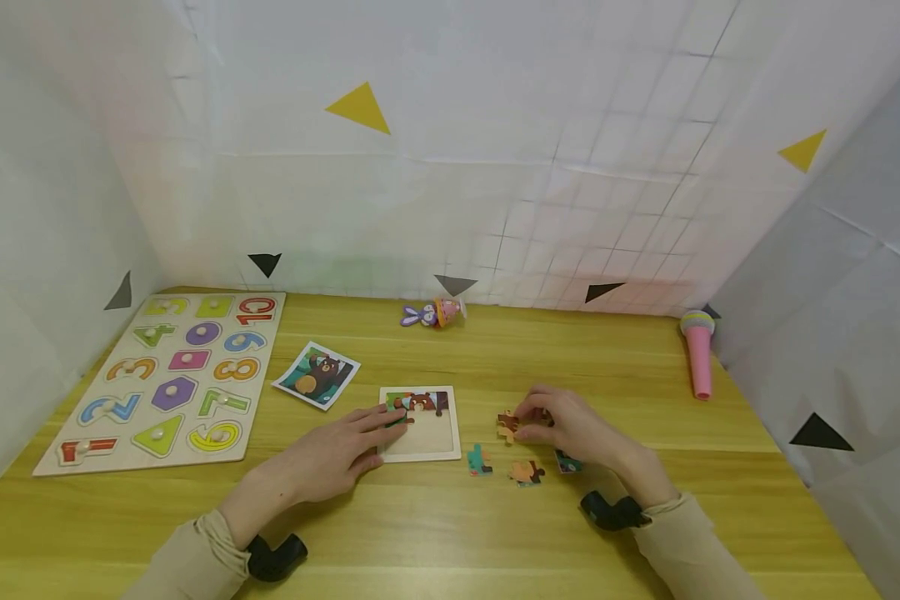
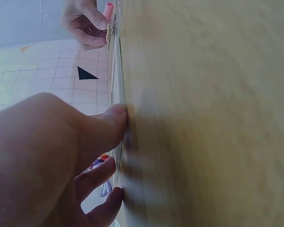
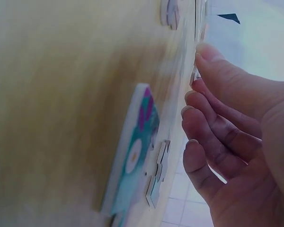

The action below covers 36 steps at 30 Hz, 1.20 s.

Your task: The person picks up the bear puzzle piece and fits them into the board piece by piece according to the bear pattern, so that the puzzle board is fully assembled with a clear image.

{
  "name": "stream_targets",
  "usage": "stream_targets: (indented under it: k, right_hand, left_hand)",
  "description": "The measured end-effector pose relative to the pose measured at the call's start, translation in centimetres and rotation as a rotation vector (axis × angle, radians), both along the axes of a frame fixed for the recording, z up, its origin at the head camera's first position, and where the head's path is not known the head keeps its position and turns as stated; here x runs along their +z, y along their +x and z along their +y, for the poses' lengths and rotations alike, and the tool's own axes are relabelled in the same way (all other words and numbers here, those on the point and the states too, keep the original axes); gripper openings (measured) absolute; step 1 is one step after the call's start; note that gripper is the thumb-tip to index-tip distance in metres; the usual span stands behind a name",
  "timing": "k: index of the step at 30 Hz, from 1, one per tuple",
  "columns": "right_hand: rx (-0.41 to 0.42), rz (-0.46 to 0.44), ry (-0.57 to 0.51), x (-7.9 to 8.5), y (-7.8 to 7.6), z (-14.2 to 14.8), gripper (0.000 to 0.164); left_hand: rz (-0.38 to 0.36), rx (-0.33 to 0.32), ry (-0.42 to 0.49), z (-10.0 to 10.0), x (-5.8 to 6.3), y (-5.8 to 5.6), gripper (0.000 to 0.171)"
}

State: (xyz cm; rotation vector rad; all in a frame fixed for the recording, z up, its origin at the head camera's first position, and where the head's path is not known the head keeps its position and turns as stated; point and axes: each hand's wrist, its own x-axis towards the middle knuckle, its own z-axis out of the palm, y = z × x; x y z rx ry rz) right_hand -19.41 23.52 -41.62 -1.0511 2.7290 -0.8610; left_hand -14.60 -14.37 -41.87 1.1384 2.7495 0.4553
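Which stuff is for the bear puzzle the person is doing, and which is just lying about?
For the puzzle, it seems:
puzzle tray, with the left hand on it
puzzle piece in the right hand's grip
loose puzzle pieces
bear picture card, probably the guide

Just lying about:
number board
rabbit toy
pink microphone

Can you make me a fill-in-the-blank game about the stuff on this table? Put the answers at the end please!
1. The toy microphone has a ____ handle.
2. The animal on the picture card is a ____.
3. The number in the far right corner of the number board is ____.
4. The hand touching the puzzle frame is the person's ____ one.

Missing words: pink; bear; 10; left
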Motion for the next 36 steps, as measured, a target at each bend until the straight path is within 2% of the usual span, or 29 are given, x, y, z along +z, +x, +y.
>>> stream_targets:
  k: [8,16,36]
  right_hand:
    - [-0.003,0.005,0.018,0.6,0.3,-0.9,0.018]
    - [0.023,0.088,0.056,2.5,1.1,-3.5,0.017]
    - [0.041,0.025,0.055,2.8,0.2,-7.6,0.020]
  left_hand:
    - [-0.002,-0.007,-0.003,0.0,-0.1,-0.1,0.051]
    - [-0.005,-0.005,-0.003,0.1,0.1,-0.1,0.050]
    - [-0.022,-0.001,0.006,0.1,0.2,0.0,0.049]
